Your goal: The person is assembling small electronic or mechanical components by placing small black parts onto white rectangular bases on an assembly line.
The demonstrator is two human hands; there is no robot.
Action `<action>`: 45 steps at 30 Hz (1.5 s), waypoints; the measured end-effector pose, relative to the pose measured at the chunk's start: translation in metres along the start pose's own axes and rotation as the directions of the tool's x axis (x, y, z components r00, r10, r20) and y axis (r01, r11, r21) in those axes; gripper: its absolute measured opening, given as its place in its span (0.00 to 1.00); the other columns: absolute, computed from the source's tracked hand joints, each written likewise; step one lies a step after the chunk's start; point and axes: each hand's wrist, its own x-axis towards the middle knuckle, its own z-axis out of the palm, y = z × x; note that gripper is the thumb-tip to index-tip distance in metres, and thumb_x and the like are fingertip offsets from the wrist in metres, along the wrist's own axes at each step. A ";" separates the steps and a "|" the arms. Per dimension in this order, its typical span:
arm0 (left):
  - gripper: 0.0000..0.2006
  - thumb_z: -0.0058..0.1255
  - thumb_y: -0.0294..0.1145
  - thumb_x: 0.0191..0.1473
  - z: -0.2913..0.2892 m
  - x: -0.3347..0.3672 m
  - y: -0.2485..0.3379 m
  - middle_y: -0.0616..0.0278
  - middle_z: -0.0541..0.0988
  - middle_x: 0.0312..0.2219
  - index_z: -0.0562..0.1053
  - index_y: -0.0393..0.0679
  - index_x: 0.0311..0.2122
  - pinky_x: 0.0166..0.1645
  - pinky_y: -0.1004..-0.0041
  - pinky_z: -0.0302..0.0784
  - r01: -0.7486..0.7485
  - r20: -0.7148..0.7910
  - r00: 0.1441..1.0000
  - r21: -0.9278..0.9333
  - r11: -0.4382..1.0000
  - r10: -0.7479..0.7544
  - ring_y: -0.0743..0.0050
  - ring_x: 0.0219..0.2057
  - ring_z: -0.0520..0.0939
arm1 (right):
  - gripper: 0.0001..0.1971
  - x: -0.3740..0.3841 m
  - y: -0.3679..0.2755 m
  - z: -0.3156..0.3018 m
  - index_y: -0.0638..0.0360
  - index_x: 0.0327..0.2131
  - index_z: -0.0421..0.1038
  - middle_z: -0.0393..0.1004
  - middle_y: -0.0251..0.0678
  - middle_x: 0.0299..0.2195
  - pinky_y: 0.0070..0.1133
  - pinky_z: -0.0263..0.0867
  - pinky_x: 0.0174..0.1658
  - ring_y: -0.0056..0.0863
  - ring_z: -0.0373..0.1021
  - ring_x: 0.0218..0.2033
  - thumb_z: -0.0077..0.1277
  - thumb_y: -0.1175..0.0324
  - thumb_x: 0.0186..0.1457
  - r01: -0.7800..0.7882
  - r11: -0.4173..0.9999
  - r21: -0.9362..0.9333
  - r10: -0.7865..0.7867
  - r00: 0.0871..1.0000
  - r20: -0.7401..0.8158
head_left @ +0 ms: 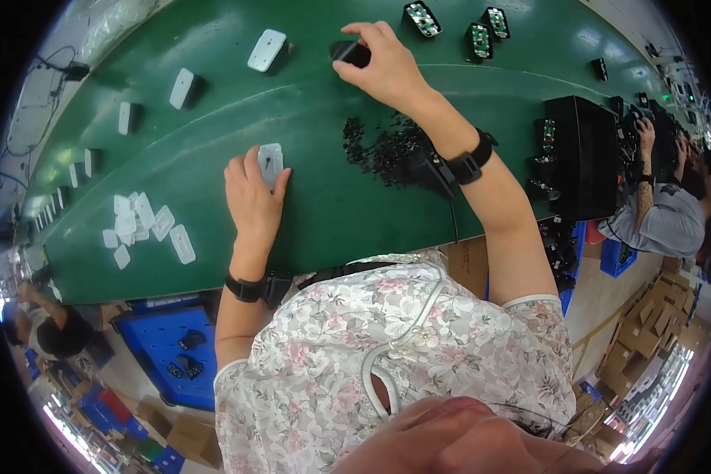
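My left hand [253,193] rests low over the green table with its thumb and fingers gripping the edges of a whitish plastic cover [271,160]. A small dark piece shows on that cover. Farther off and to the right, my right hand [387,71] pinches a black plastic box [351,54] between thumb and fingers; its inside cannot be seen. A heap of small black parts [375,150] lies below my right forearm. On the left is a loose pile of white covers [142,217].
Black boxes with white lids [268,50] stand in a curved row toward the left. At the far side are open black boxes holding green circuit boards [479,41]. A big black bin [581,158] stands at the right, near a co-worker in grey [667,221]. A blue crate [166,347] sits below the table.
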 end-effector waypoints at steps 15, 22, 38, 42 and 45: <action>0.26 0.51 0.16 0.45 0.003 -0.015 -0.020 0.53 0.73 0.46 0.66 0.42 0.52 0.51 0.64 0.69 -0.029 -0.107 0.994 -0.519 0.854 -0.031 0.53 0.47 0.73 | 0.14 -0.037 -0.035 0.024 0.61 0.40 0.72 0.75 0.40 0.37 0.25 0.67 0.43 0.39 0.71 0.39 0.57 0.70 0.48 0.273 0.962 -0.015 -0.266 0.946 0.188; 0.26 0.42 0.11 0.48 -0.009 -0.017 -0.027 0.58 0.70 0.53 0.68 0.44 0.53 0.57 0.67 0.67 0.006 -0.074 0.995 -0.661 0.750 -0.072 0.59 0.54 0.70 | 0.14 -0.062 -0.062 0.058 0.60 0.39 0.72 0.75 0.38 0.39 0.27 0.67 0.44 0.36 0.71 0.41 0.57 0.70 0.47 0.465 0.883 0.057 -0.456 0.824 0.336; 0.27 0.52 0.21 0.43 -0.002 -0.022 -0.039 0.61 0.71 0.52 0.68 0.46 0.53 0.54 0.66 0.69 -0.168 -0.072 0.985 -0.269 0.948 0.154 0.60 0.51 0.73 | 0.14 -0.068 -0.062 0.074 0.59 0.39 0.73 0.74 0.39 0.40 0.26 0.69 0.41 0.38 0.71 0.40 0.57 0.74 0.45 0.550 0.835 0.014 -0.529 0.797 0.290; 0.25 0.57 0.26 0.41 0.010 -0.001 -0.037 0.57 0.74 0.48 0.71 0.44 0.50 0.49 0.66 0.72 -0.150 -0.161 0.981 -0.283 0.947 0.108 0.60 0.46 0.75 | 0.14 -0.033 -0.053 0.070 0.58 0.42 0.73 0.76 0.36 0.35 0.21 0.68 0.40 0.28 0.72 0.37 0.55 0.69 0.51 0.218 0.965 0.143 -0.260 0.856 0.447; 0.19 0.57 0.26 0.47 0.006 0.013 -0.036 0.59 0.79 0.37 0.73 0.39 0.47 0.40 0.72 0.74 0.008 -0.108 0.992 -0.408 0.913 -0.057 0.66 0.34 0.79 | 0.14 -0.031 -0.051 0.067 0.58 0.46 0.72 0.75 0.31 0.36 0.18 0.67 0.41 0.18 0.69 0.36 0.49 0.64 0.58 -0.103 0.950 0.295 -0.059 0.867 0.495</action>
